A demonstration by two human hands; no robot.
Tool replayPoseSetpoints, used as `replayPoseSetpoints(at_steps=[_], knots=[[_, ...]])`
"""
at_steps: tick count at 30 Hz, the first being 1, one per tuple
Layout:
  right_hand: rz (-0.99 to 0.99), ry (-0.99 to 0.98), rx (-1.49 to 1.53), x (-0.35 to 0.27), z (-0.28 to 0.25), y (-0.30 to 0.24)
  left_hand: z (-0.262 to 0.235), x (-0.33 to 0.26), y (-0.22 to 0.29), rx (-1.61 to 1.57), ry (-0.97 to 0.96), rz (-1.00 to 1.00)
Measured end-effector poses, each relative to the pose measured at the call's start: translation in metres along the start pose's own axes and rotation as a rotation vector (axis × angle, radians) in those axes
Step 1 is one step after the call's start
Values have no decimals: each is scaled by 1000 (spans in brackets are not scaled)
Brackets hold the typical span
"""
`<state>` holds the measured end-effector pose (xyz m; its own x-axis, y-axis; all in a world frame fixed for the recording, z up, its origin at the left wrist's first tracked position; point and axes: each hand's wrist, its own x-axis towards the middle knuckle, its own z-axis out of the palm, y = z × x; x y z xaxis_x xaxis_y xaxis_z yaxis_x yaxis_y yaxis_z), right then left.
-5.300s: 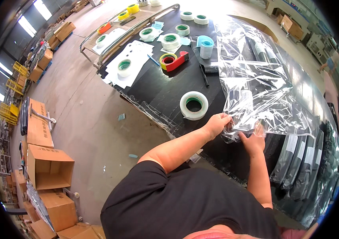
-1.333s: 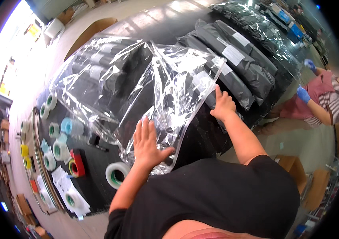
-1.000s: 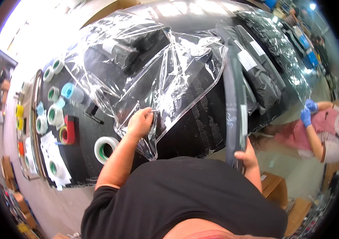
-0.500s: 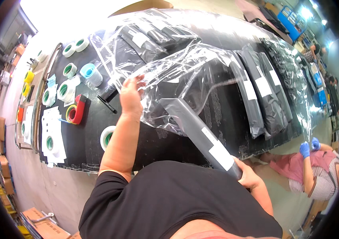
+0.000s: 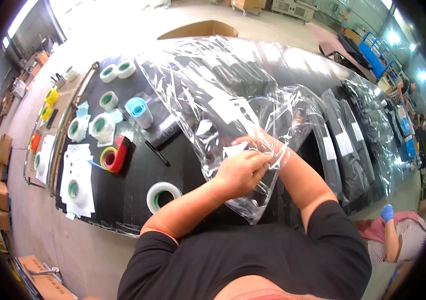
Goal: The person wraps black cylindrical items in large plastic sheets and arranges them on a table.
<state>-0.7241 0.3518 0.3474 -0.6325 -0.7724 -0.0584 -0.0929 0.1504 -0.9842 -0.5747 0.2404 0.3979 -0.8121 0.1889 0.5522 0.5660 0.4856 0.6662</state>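
Observation:
A large clear plastic bag (image 5: 200,132) lies crumpled across the middle of the black table, over several dark packets (image 5: 245,70). My left hand (image 5: 243,172) is closed on a gathered part of its near edge. Right beside it, my right hand (image 5: 263,143) is closed on the same film, its fingers partly hidden by the folds and glare. A white label (image 5: 225,107) shows through the plastic beyond my hands. Whether the grey labelled packet is inside the bag, I cannot tell.
Several tape rolls (image 5: 163,197) and a red tape dispenser (image 5: 118,155) are on the left, with a blue-lined roll (image 5: 139,112), a black pen (image 5: 158,153) and paper sheets (image 5: 85,170). Grey labelled packets (image 5: 345,145) lie at right. A co-worker's blue-gloved hand (image 5: 387,213) shows beyond.
My right hand has left the grey packet's lower end and moved up to the plastic bag. My left hand has come right and nearer. The bag now spreads over the table's middle.

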Motion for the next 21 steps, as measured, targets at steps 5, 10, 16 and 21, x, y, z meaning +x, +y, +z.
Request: replayPoseSetpoints(at_steps=[5, 10, 16, 21], knots=[[178, 364, -706, 149, 11, 18, -8, 18, 0, -80, -72, 40], [51, 156, -1135, 140, 39, 42, -6, 23, -16, -207, -187, 29], [-228, -32, -684, -54, -43, 46, -1, 8, -41, -372, -215, -76], [188, 1144, -1386, -229, -141, 82, 5, -11, -45, -685, -26, -283]])
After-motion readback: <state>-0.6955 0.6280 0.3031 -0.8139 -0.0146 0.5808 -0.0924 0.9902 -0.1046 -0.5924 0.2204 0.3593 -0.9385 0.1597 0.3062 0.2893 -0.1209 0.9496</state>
